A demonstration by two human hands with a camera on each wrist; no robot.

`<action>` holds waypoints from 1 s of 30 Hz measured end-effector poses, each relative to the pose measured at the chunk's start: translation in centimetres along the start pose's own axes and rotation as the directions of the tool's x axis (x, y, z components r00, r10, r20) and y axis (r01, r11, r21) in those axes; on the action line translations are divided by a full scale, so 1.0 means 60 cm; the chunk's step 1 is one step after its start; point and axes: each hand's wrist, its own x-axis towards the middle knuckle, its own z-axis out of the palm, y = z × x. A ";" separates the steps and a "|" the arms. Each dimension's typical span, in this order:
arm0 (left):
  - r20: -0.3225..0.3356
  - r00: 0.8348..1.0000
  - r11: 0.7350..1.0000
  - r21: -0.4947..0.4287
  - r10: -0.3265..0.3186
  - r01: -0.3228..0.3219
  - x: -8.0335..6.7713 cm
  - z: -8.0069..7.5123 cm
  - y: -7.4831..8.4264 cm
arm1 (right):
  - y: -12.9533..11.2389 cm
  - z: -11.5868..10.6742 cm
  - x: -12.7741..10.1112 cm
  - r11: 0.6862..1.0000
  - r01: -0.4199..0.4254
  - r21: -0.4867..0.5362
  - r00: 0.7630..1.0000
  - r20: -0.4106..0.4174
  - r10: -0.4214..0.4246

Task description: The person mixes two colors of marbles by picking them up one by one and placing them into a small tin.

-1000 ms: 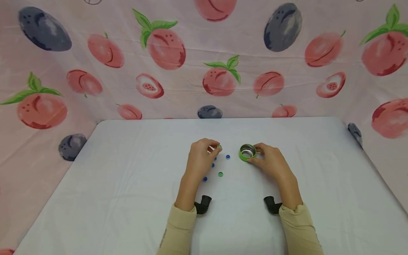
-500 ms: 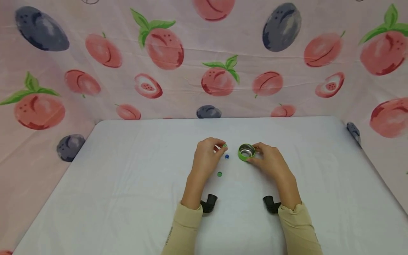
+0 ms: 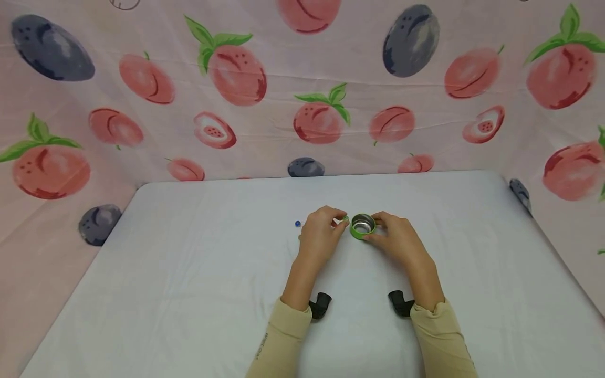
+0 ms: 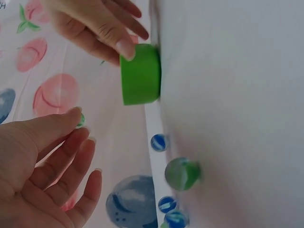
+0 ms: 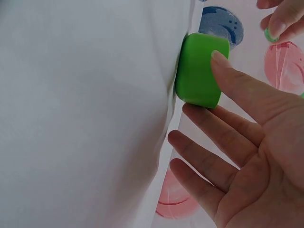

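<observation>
My left hand pinches a small green glass marble between thumb and forefinger, close to the left rim of a short round cup. This cup is green outside and shiny metal inside, and it stands upright on the white table with a bare floor. My right hand grips its right side, the thumb on the near wall and other fingers behind. Blue swirled marbles and a larger-looking green one lie on the table, mostly hidden by the left hand in the head view.
A blue marble rests just left of the left hand. Black curved mounts stick out at both wrists. The white cloth-covered table reaches back to a fruit-print curtain.
My left hand has moved right with the green marble, from over the loose marbles to beside the cup. The right hand keeps holding the cup in place.
</observation>
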 end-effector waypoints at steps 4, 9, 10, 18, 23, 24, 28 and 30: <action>0.003 1.000 0.999 0.037 0.027 -0.027 0.000 0.010 0.001 | -0.002 0.002 0.001 1.000 -0.002 -0.003 1.000 0.001 0.002; 0.018 0.999 0.997 0.067 0.036 -0.037 0.002 0.019 0.002 | -0.005 0.001 0.000 1.000 -0.003 -0.006 1.000 0.004 0.003; 0.021 0.999 0.997 0.066 0.039 -0.040 0.003 0.020 0.002 | -0.005 0.000 0.000 1.000 -0.003 -0.004 1.000 0.004 0.003; 0.036 0.997 0.992 0.102 0.068 -0.072 0.003 0.031 0.000 | -0.004 0.000 -0.002 1.000 0.005 -0.005 1.000 0.005 -0.005; 0.046 0.997 0.992 0.106 0.060 -0.065 0.005 0.033 0.001 | -0.004 0.001 0.000 1.000 0.007 -0.002 1.000 0.010 -0.007; 0.049 0.997 0.992 0.106 0.059 -0.063 0.005 0.033 0.001 | -0.004 0.002 0.000 1.000 0.006 -0.002 1.000 0.010 -0.006; 0.063 0.997 0.994 0.096 0.045 -0.051 0.005 0.035 0.002 | -0.006 0.002 0.000 1.000 0.010 0.002 1.000 0.008 -0.010; 0.065 0.997 0.994 0.093 0.042 -0.048 0.004 0.035 0.003 | -0.007 0.002 0.000 1.000 0.020 0.005 1.000 0.000 -0.020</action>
